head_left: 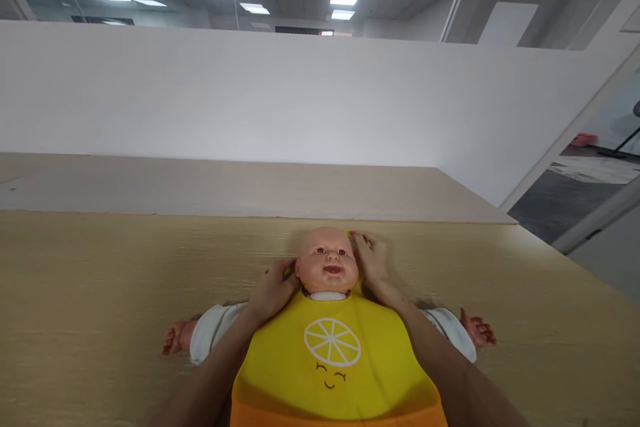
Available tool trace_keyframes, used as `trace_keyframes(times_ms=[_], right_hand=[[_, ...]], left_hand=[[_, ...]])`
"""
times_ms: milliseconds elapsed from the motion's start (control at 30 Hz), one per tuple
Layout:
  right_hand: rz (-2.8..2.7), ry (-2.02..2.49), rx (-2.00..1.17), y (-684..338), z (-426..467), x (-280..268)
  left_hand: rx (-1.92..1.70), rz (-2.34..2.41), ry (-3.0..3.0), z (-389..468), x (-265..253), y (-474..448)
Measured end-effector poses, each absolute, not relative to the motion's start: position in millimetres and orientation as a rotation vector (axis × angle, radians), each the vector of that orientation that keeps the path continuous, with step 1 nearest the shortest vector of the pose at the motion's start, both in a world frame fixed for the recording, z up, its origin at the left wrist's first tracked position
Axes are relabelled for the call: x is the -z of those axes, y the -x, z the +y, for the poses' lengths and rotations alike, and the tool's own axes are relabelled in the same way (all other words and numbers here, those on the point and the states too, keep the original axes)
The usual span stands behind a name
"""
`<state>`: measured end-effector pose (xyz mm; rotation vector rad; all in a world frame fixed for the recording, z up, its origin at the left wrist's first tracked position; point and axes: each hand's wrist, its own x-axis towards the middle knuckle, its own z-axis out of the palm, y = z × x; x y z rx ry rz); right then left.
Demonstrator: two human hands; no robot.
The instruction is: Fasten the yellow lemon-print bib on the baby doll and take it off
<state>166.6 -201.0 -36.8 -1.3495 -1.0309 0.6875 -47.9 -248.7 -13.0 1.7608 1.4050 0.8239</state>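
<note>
A baby doll (327,267) in white clothing lies face up, arms spread to both sides. Over its chest lies a yellow bib (330,374) with a lemon-slice print, a small smiling face and an orange lower edge. Beside the doll's head, at the picture's left, my left hand (274,287) is closed by the neck, its fingertips partly hidden behind the head. My right hand (371,260) is closed on the bib's yellow neck strap, a bit of which shows at the fingertips near the top of the head. Behind the head the rest of the strap is hidden.
The doll rests on a wooden table (100,280). A paler board (250,187) runs along its far side, against a white partition (250,94) with glass above. At the right, past the table's edge, is an opening with grey floor (550,207).
</note>
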Motion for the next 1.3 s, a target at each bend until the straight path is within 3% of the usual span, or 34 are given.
trace_keyframes(times_ms=[333, 700, 933, 1133, 1300], right_hand=[[-0.942, 1.223, -0.730, -170, -204, 17], [-1.319, 1.027, -0.947, -172, -225, -21], [-1.398, 1.152, -1.048, -198, -232, -42], [-1.744, 0.953, -1.343, -186, -258, -58], [-2.008, 0.684, -1.203, -152, -272, -66]], left_hand=[[-1.079, 1.463, -1.563, -241, 21, 61], [-1.373, 1.214, -1.303, -248, 8, 71], [-1.393, 1.200, -1.446, -257, 10, 63], [-1.407, 1.149, -1.636, -268, 0, 61], [-1.409, 1.209, -1.852, -283, -9, 54]])
